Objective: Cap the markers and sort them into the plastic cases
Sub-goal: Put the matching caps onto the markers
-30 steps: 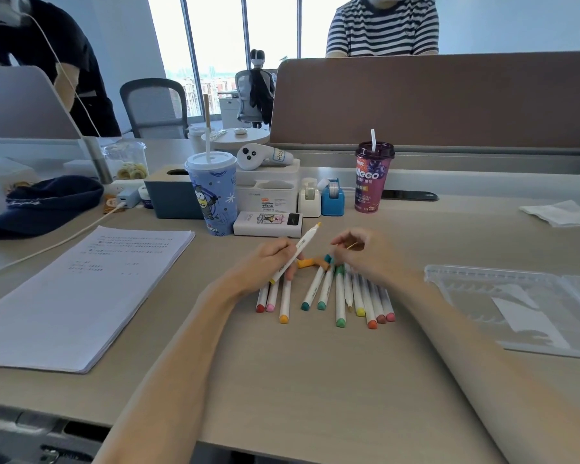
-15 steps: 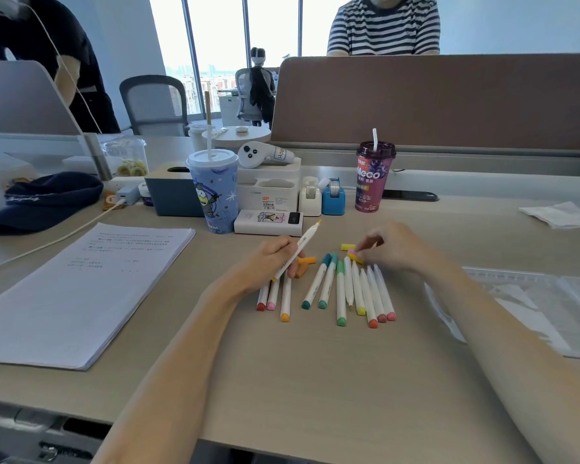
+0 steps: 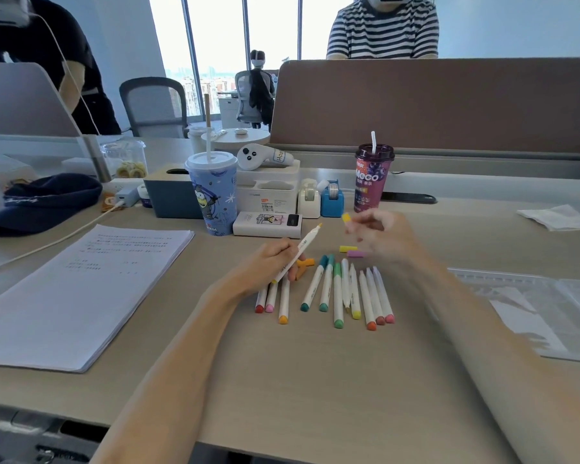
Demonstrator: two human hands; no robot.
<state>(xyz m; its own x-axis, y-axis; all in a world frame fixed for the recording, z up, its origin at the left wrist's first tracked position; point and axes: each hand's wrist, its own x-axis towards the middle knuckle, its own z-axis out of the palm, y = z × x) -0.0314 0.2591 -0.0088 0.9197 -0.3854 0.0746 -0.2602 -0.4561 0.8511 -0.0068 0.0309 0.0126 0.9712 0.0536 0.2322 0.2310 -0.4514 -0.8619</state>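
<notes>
**Capping in progress: yellow cap lined up for the yellow-tipped marker**

All positions are relative to the marker row (image 3: 337,293), which lay on the desk (image 3: 315,380) with its coloured ends toward the wearer. Several markers in it looked uncapped at the far end.

- At the row's left end, the left hand (image 3: 272,262) had its fingers curled round the held marker (image 3: 302,249). The white barrel was angled up and away, with the bare yellow tip pointing to the far right.
- Just behind the row lay the loose caps (image 3: 355,253): one yellow and one purple side by side, and an orange one near the left hand's fingertips.
- Above and behind those, the right hand (image 3: 385,239) was off the desk, pinching a yellow cap (image 3: 346,218) at its fingertips. The other fingers were motion-blurred, so their pose couldn't be made out.
- The cap sat close to the marker tip but not on it.
- The plastic case (image 3: 533,306) lay well to the right of the row, apparently with no markers in it.
- A purple drink cup (image 3: 370,179) stood behind everything.

Judgement: this was the capping step, early in the task. The next move calls for lining the cap's open end up with the tip's axis and pushing it home. That marker can then go to the case.
</notes>
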